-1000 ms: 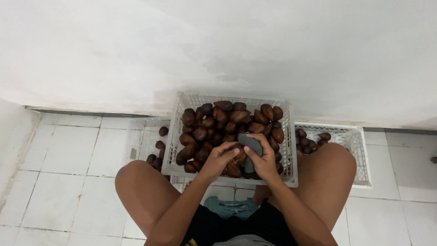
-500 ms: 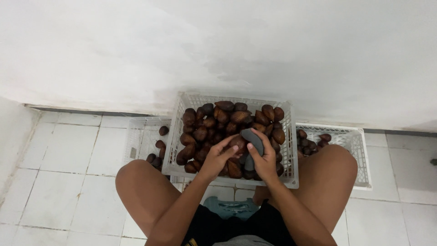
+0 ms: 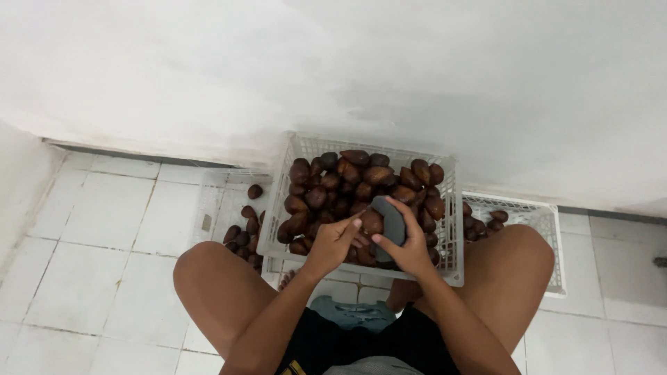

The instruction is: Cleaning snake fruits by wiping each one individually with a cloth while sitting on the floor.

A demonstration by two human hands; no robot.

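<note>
I see the middle basket [image 3: 453,208], white and latticed, resting between the knees and filled with brown scaly fruit [image 3: 326,184]. All places below are given relative to this basket.

The left hand [image 3: 333,244] is over its near edge, fingers closed around one fruit [image 3: 370,222] lifted just above the pile. The right hand [image 3: 410,244] is beside it, clenched on a dark grey pad [image 3: 392,221] that lies against that fruit.

To do this step well, in my judgement:
- Keep the fruit pinched firmly in the left hand so it does not turn.
- Press the pad flat on the skin, not edge-on.
- Hold both hands over the basket so a slip lands on the pile.

A lower basket [image 3: 208,201] to the left holds a few fruit; another basket [image 3: 549,236] to the right holds some more. Both stand on the tiled floor [image 3: 104,229].
</note>
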